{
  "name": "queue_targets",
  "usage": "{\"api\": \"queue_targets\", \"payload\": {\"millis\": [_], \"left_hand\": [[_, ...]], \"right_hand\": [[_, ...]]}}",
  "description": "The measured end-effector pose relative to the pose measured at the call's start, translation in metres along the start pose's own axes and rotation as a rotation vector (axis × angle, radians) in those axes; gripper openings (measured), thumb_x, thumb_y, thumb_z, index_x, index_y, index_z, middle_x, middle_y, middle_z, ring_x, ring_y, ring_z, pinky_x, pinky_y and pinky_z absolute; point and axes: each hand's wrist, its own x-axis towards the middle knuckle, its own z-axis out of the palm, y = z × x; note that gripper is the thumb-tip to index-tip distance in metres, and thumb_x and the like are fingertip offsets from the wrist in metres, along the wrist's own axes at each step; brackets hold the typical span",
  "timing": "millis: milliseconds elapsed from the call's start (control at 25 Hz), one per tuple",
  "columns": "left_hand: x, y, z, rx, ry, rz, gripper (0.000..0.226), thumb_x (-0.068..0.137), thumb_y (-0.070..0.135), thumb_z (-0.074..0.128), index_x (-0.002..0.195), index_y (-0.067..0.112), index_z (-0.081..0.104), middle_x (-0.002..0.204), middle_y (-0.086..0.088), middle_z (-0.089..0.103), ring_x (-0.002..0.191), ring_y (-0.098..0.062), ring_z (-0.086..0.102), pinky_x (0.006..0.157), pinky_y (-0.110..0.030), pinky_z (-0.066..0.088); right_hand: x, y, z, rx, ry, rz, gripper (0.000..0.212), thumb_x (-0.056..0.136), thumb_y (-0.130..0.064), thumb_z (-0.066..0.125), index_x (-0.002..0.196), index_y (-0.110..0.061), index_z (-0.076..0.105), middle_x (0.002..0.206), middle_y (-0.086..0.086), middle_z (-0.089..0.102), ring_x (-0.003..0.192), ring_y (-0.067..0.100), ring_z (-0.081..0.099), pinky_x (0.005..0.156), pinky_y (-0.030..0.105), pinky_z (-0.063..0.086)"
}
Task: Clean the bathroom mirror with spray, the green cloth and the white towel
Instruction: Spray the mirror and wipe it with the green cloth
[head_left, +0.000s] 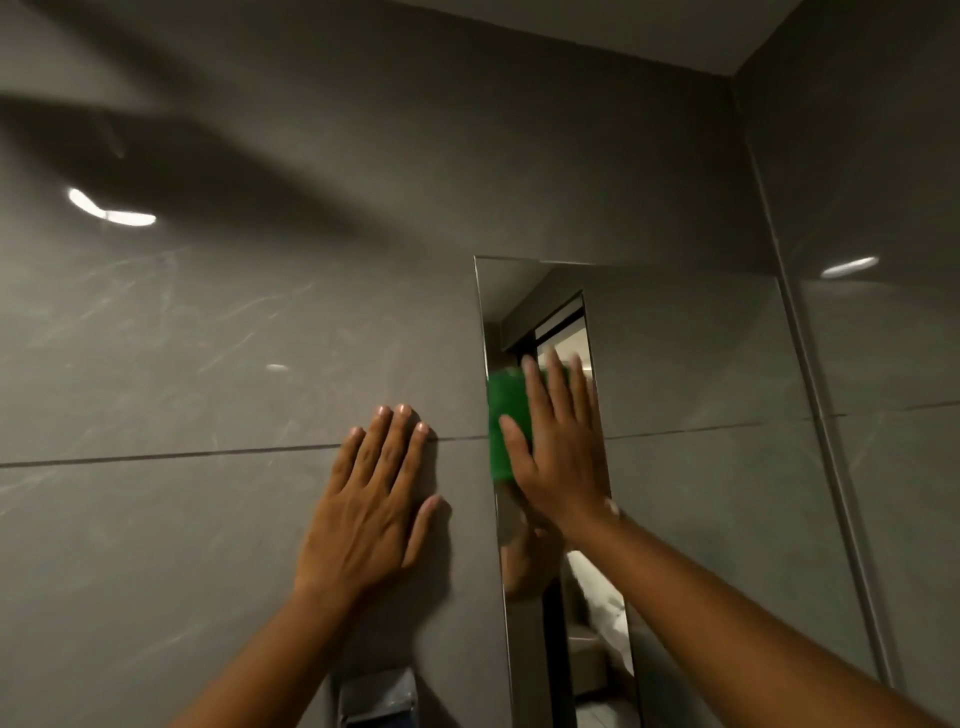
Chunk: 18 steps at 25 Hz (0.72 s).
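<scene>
The mirror (691, 374) is set into the grey tiled wall, its left edge running down the middle of the view. My right hand (561, 447) lies flat on the green cloth (508, 415), pressing it against the glass near the mirror's upper left edge. The cloth shows to the left of my fingers and thumb. My left hand (371, 504) rests flat on the wall tile just left of the mirror, fingers spread, holding nothing. The spray and the white towel are not in view.
Glossy grey tiles (208, 338) cover the wall, with a horizontal grout line at hand height. A metal strip (810, 364) runs down the wall corner on the right. A grey metal fixture (376, 696) sits low on the wall under my left forearm.
</scene>
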Motion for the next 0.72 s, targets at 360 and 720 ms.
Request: {"api": "queue_targets", "payload": {"millis": [360, 720], "left_hand": [[0.0, -0.002, 0.004, -0.003, 0.06, -0.003, 0.074, 0.095, 0.053, 0.028, 0.152, 0.005, 0.03, 0.162, -0.019, 0.027, 0.152, -0.034, 0.022, 0.123, -0.05, 0.018], [-0.002, 0.0, 0.003, -0.029, 0.016, 0.009, 0.076, 0.094, 0.054, 0.027, 0.154, 0.006, 0.025, 0.165, -0.018, 0.02, 0.156, -0.03, 0.011, 0.127, -0.05, 0.011]], "right_hand": [[0.002, 0.166, -0.033, -0.002, 0.284, 0.357, 0.063, 0.097, -0.043, 0.03, 0.15, -0.011, 0.032, 0.157, 0.017, 0.033, 0.146, 0.034, 0.031, 0.121, 0.045, 0.02], [-0.173, 0.053, -0.005, -0.17, -0.2, -0.598, 0.072, 0.092, -0.056, 0.046, 0.154, -0.03, 0.02, 0.166, -0.002, 0.014, 0.152, 0.035, 0.012, 0.124, 0.046, 0.003]]}}
